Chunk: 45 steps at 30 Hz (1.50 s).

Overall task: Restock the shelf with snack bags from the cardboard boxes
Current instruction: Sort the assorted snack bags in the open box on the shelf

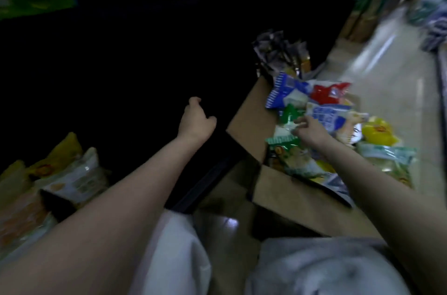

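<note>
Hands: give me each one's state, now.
Left hand: loosely curled, holding nothing, over the dark shelf.
Right hand: pinching a green-and-white plastic snack bag in the brown cardboard box.

No text reading legibly; print on the blue-white snack bag (326, 117) just beyond the right hand's fingertips (296, 123) and a red mark on the yellow bag (378, 131) past it are blurring out

An open cardboard box (244, 120) at centre right brimmed with jumbled snack bags (321, 115); the shelf (108, 65) lay dark at left.
</note>
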### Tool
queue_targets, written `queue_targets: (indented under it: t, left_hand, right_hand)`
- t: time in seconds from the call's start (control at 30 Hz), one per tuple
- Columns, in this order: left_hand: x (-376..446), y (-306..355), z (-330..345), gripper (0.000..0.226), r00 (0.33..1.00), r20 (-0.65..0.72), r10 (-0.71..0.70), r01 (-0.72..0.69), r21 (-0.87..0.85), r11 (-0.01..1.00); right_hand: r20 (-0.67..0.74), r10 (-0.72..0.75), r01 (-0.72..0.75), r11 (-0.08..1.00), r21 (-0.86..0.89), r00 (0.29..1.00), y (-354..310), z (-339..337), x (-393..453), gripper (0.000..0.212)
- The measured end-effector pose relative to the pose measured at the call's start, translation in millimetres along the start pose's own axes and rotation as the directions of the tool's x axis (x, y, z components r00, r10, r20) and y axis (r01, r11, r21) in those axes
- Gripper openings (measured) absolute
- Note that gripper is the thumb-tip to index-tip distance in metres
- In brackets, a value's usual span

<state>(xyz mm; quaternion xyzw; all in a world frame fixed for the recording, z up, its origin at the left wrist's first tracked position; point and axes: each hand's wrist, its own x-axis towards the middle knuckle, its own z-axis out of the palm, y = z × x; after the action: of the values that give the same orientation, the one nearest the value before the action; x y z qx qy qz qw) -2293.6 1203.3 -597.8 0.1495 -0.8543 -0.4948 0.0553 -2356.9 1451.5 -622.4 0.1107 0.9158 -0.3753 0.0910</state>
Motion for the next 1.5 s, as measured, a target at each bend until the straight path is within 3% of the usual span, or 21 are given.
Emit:
queue_targets:
  t: [0.07,0.13,0.23,0.33,0.4,0.47,0.57,0.67,0.77,0.87,0.93,0.97,1.07,1.17,1.27,1.33,1.43,1.5]
  left_hand:
    - [-1.6,19.3,31.4,0.057,0.997,0.076,-0.018,0.019,-0.005,1.0]
    - [-3.5,29.2,64.4,0.056,0.989,0.147,-0.023,0.021,0.015,1.0]
    - [-2.5,31.3,107.0,0.056,0.963,0.268,-0.03,0.002,0.103,0.995]
    - [4.7,28.0,134.8,0.055,0.952,0.293,-0.086,0.048,0.135,0.99]
    - [8.8,29.1,149.0,0.052,0.947,0.309,-0.084,0.029,0.179,0.983]
    - [11.2,30.4,157.5,0.047,0.945,0.32,-0.061,-0.007,0.208,0.978]
    - [16.5,30.6,165.3,0.047,0.945,0.32,-0.061,-0.001,0.19,0.982]
    - [16.3,29.6,169.5,0.052,0.936,0.33,-0.119,0.055,0.197,0.979]
    - [11.5,31.3,171.1,0.052,0.927,0.35,-0.133,0.067,0.195,0.978]
    - [8.0,34.0,169.1,0.051,0.923,0.365,-0.12,0.055,0.184,0.981]
    - [6.9,33.4,163.4,0.055,0.926,0.355,-0.125,0.071,0.163,0.984]
    - [7.9,32.0,160.5,0.058,0.929,0.347,-0.126,0.077,0.152,0.985]
    - [8.5,29.8,152.4,0.074,0.929,0.355,-0.101,0.087,0.057,0.995]
    - [2.4,36.7,149.6,0.096,0.921,0.39,0.017,0.039,-0.134,0.99]
    - [-0.5,48.2,154.1,0.115,0.909,0.411,0.07,0.057,-0.288,0.956]
    - [-4.3,53.9,161.0,0.12,0.866,0.496,0.054,0.134,-0.335,0.933]
    - [-14.5,57.6,173.7,0.084,0.795,0.606,0.035,0.172,-0.28,0.945]
    - [-20.8,57.8,186.5,0.062,0.821,0.57,0.022,0.141,-0.24,0.961]
  right_hand:
    - [-0.043,0.093,-0.091,0.995,0.046,0.995,36.8,-21.2,-4.2,0.036]
    - [-0.081,0.083,-0.084,0.996,-0.009,0.993,65.6,-34.7,-8.3,0.037]
    - [-0.018,-0.002,0.0,0.99,-0.142,1.0,86.8,-49.9,-4.7,0.05]
    - [0.033,-0.137,0.14,0.939,-0.313,0.99,86.0,-53.1,18.8,0.063]
    - [0.067,-0.177,0.189,0.925,-0.33,0.982,80.8,-45.2,38.4,0.066]
    - [0.138,-0.178,0.214,0.927,-0.309,0.974,77.3,-30.0,50.9,0.056]
    - [0.075,-0.204,0.217,0.901,-0.376,0.976,77.5,-9.7,57.1,0.009]
    - [-0.017,-0.259,0.226,0.871,-0.436,0.966,79.9,-0.9,51.1,0.008]
    - [-0.106,-0.25,0.201,0.918,-0.342,0.962,83.2,-0.1,46.6,0.033]
    - [0.044,-0.23,0.229,0.901,-0.367,0.972,79.6,-1.8,44.3,0.063]
    - [0.145,-0.216,0.259,0.847,-0.465,0.966,75.3,-3.4,43.9,0.046]
    - [0.11,-0.223,0.248,0.853,-0.46,0.969,71.6,-8.3,44.6,0.03]
    - [-0.057,-0.22,0.208,0.965,-0.162,0.974,59.1,-36.9,37.6,0.013]
    - [0.05,-0.197,0.179,0.954,0.242,0.979,48.4,-69.4,17.9,0.01]
    - [0.147,-0.207,0.121,0.885,0.449,0.967,53.0,-92.1,1.2,0.012]
    - [0.164,-0.209,0.083,0.823,0.562,0.964,64.5,-103.9,-5.5,0.012]
    - [0.146,-0.119,0.001,0.779,0.627,0.982,85.2,-111.2,-11.6,0.01]
    - [0.003,0.01,-0.01,0.792,0.611,1.0,106.3,-116.3,-11.4,0.005]
